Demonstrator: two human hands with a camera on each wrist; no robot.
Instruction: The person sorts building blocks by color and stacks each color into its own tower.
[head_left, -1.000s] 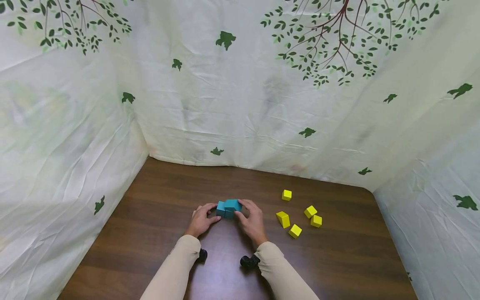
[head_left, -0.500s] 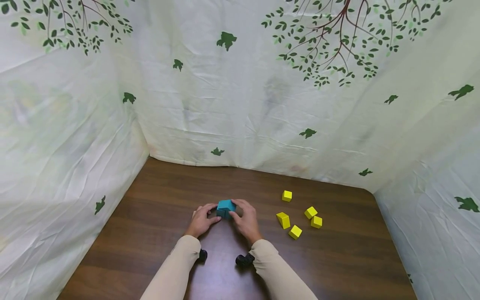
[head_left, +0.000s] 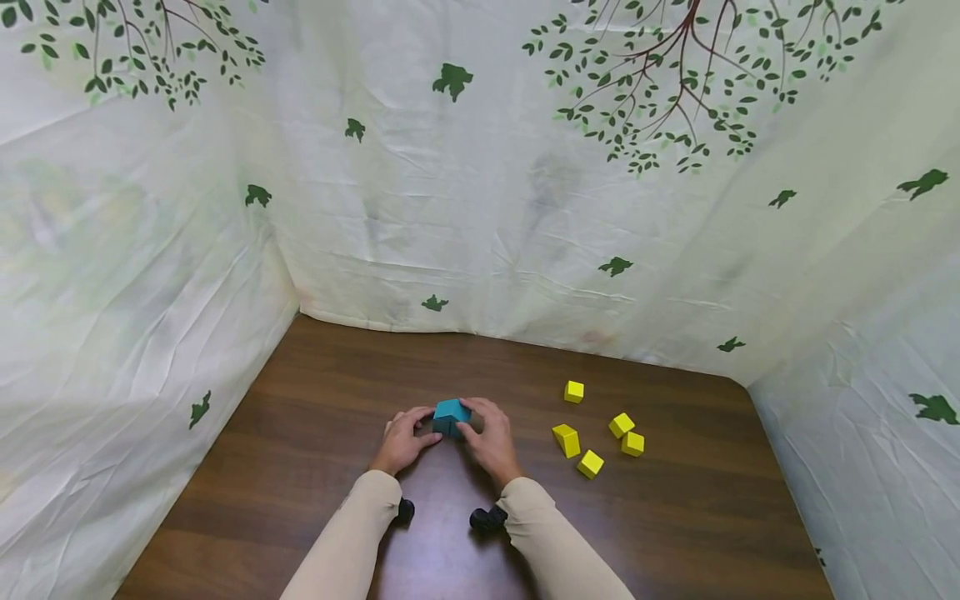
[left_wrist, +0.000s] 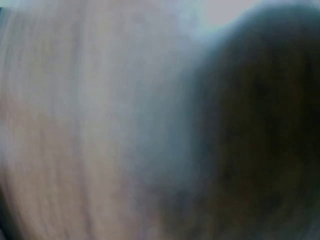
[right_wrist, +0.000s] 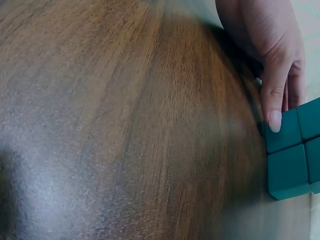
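Observation:
A small compact stack of blue blocks (head_left: pixel 452 410) stands on the table between the two hands. In the right wrist view the stack shows several square faces (right_wrist: pixel 287 170) meeting at thin seams. The left hand (head_left: pixel 402 442) grips the stack's left side, its thumb (right_wrist: pixel 272 100) on the near face and its fingers reaching behind. From the right, the right hand (head_left: pixel 491 442) pinches the blocks between thumb and index finger. The stack's far side is hidden. The left wrist view is too blurred to make out the hand or blocks.
To the right on the brown wooden table (head_left: pixel 315 375) lie several yellow blocks: one cube (head_left: pixel 573 392) at the back, a wedge-like block (head_left: pixel 567 440), a nearer cube (head_left: pixel 590 463), and others further right. A leaf-patterned white cloth (head_left: pixel 480 208) hangs behind and beside the table.
The right hand has moved left with its blue block, bringing it over the blocks at the left hand; the stack now looks compact. The left hand and yellow blocks have stayed put.

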